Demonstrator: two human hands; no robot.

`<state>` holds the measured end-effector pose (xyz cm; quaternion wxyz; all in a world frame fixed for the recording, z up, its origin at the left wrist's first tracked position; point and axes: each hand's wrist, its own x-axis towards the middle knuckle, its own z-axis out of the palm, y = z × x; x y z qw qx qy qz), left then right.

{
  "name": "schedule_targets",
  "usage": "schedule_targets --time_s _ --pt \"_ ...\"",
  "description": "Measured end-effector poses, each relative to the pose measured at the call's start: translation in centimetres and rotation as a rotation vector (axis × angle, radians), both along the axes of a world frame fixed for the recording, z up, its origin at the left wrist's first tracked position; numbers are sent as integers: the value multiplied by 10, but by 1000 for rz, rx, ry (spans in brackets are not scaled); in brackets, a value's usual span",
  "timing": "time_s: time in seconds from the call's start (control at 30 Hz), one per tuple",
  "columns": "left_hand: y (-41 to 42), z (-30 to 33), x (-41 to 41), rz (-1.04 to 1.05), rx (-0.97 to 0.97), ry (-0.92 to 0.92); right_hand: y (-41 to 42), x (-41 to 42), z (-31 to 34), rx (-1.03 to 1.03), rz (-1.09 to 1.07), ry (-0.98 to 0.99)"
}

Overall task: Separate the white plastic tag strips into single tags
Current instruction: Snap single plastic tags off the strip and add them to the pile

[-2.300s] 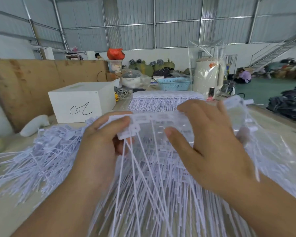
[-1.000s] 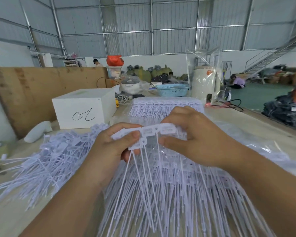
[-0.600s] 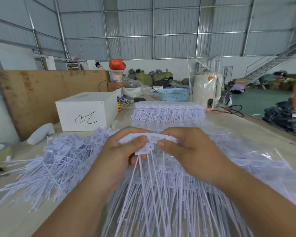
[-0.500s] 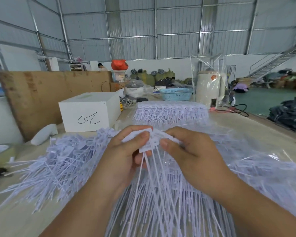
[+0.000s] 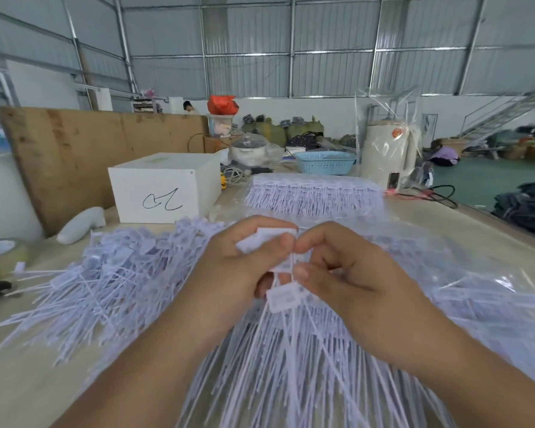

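My left hand (image 5: 235,270) grips a short bunch of white plastic tags (image 5: 274,237) by their flat heads, thumb on top. My right hand (image 5: 343,273) pinches the tag heads (image 5: 286,265) right beside it, fingers curled, the two hands touching. One tag head (image 5: 283,298) hangs just below the hands, its thin tail pointing toward me. Under the hands lies a spread of tag strips (image 5: 291,366) with long tails. A loose heap of single tags (image 5: 112,273) lies to the left.
A white box (image 5: 164,186) with a scribble stands at the back left, a white bottle (image 5: 81,223) beside it. More tag strips (image 5: 315,196) lie further back, then a blue basket (image 5: 325,162) and a wrapped white cylinder (image 5: 386,152). A wooden board (image 5: 84,149) lines the left side.
The strip held stretched between my hands has been bunched up; my hands came together and lower, and one tag head now hangs below them.
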<state>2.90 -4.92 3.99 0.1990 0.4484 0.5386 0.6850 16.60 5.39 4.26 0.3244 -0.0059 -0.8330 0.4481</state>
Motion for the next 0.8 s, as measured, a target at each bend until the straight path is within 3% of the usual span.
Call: schedule_targets --time_s 0.2,0.33,0.47,0.53,0.67,0.73,0.8 --pt "-2 0 8 -81 -12 -33 10 0 0 -57 -107 140" --pt "-4 2 10 -144 -20 -95 9 -4 -4 9 -164 176" --pt "-5 2 13 -90 -27 0 6 -6 -9 19 -217 209" --pt "-4 2 13 -65 -12 -11 6 -4 -5 54 -211 161" --pt "-7 5 9 -64 16 -74 21 10 9 157 -99 -171" --pt "-4 3 13 -43 21 -58 20 12 11 97 -96 -197" --pt "2 2 22 17 98 -87 13 10 11 75 -182 -97"
